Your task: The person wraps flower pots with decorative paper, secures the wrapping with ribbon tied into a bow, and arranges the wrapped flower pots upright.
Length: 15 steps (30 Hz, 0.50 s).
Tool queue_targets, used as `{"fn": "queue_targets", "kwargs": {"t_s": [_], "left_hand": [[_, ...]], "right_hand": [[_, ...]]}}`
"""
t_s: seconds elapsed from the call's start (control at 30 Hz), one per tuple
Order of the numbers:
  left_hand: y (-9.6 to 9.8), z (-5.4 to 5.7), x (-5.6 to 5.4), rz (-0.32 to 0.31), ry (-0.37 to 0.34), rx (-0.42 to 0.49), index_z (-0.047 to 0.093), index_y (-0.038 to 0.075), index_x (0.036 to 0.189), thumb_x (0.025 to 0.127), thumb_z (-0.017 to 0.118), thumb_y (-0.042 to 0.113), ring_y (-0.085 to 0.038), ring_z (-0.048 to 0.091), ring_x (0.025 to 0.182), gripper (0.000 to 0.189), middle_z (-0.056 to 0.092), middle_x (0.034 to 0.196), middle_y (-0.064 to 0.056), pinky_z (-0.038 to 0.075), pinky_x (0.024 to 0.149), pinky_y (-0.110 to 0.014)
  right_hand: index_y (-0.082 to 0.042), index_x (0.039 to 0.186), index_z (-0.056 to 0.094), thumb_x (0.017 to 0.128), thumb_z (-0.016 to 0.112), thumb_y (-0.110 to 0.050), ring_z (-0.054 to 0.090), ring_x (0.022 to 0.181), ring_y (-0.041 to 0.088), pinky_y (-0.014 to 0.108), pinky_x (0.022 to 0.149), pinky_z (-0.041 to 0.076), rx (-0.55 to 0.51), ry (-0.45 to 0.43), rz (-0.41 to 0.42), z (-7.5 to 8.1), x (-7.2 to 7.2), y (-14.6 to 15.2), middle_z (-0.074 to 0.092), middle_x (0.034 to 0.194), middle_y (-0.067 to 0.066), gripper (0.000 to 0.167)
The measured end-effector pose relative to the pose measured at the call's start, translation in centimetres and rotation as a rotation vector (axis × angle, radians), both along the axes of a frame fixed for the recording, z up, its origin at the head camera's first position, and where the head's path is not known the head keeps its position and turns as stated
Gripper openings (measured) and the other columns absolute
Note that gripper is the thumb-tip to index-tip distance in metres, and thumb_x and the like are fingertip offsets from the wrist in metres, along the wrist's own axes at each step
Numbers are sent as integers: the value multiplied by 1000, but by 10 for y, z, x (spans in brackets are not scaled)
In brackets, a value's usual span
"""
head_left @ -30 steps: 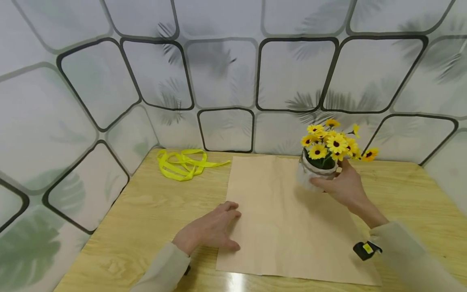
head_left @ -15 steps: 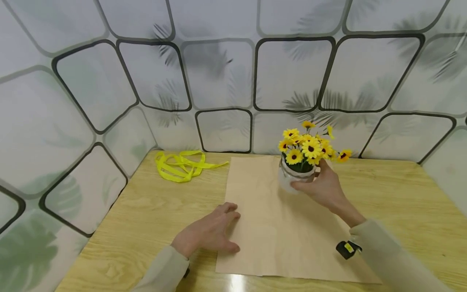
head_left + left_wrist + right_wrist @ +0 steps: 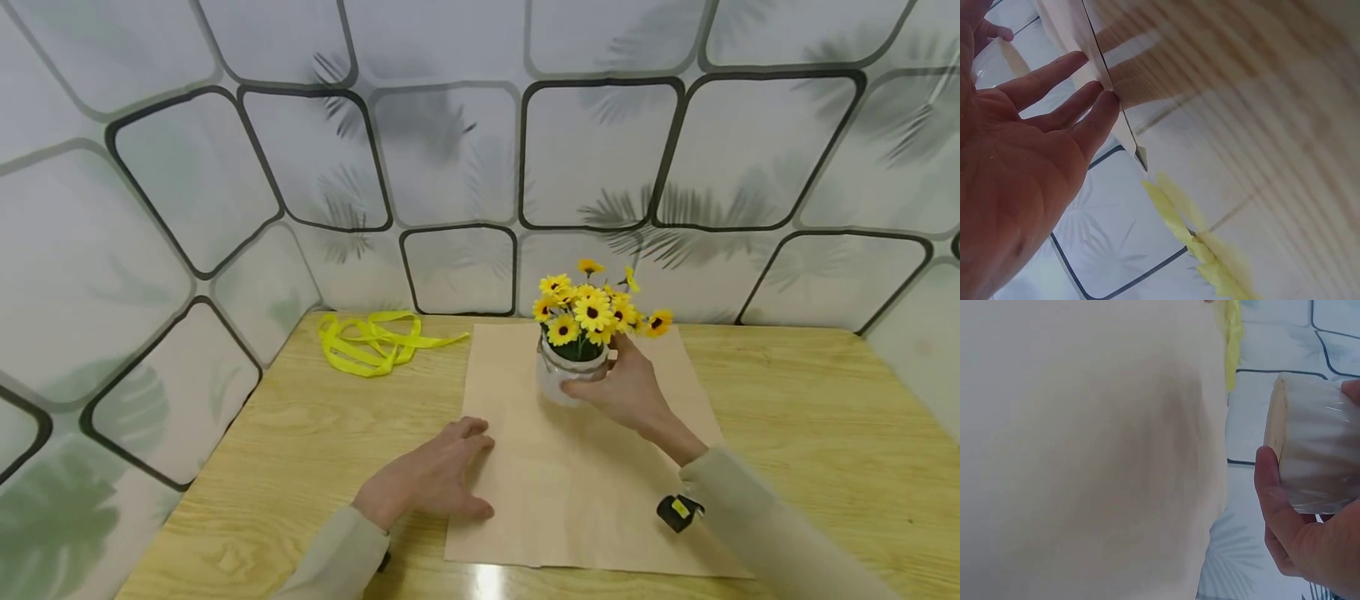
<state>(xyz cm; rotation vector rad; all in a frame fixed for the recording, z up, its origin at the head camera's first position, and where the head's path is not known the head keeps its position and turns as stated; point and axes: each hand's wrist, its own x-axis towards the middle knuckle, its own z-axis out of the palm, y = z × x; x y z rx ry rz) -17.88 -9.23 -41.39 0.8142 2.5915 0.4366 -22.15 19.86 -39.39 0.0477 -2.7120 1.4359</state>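
Note:
A white pot (image 3: 558,377) of yellow sunflower-like flowers (image 3: 592,313) is in my right hand (image 3: 628,390), which grips it around the side. In the right wrist view the pot (image 3: 1319,444) hangs apart from the brown paper (image 3: 1116,462), its base showing. The paper sheet (image 3: 525,492) lies flat on the table. My left hand (image 3: 427,471) rests at the sheet's left edge, fingers spread and slightly bent, holding nothing. In the left wrist view the left hand's fingertips (image 3: 1107,100) are at the paper's edge.
A tangled yellow ribbon (image 3: 375,343) lies at the back left of the wooden table (image 3: 300,450). A patterned wall covering (image 3: 457,167) stands along the back and left side of the table.
My right hand has carried the flower pot leftward above the paper, from its right part toward the middle. The left hand has stayed at the paper's left edge.

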Motion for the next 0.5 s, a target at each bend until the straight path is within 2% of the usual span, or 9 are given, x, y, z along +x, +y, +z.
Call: {"fn": "queue_targets", "kwargs": {"t_s": [0.23, 0.5], "left_hand": [[1, -1, 0, 1, 7, -12, 53, 9, 147, 80, 83, 51, -28, 41, 147, 84, 36, 161, -11, 43, 118, -44], [1, 1, 0, 5, -1, -13, 53, 10, 147, 81, 83, 50, -27, 41, 147, 83, 36, 162, -10, 43, 118, -44]], "right_hand": [[-12, 148, 41, 74, 90, -29, 59, 112, 27, 33, 84, 53, -46, -9, 28, -8, -6, -15, 55, 139, 11, 91], [-8, 139, 46, 72, 92, -34, 57, 104, 24, 32, 82, 49, -13, -28, 40, -13, -12, -31, 57, 128, 12, 85]]}}
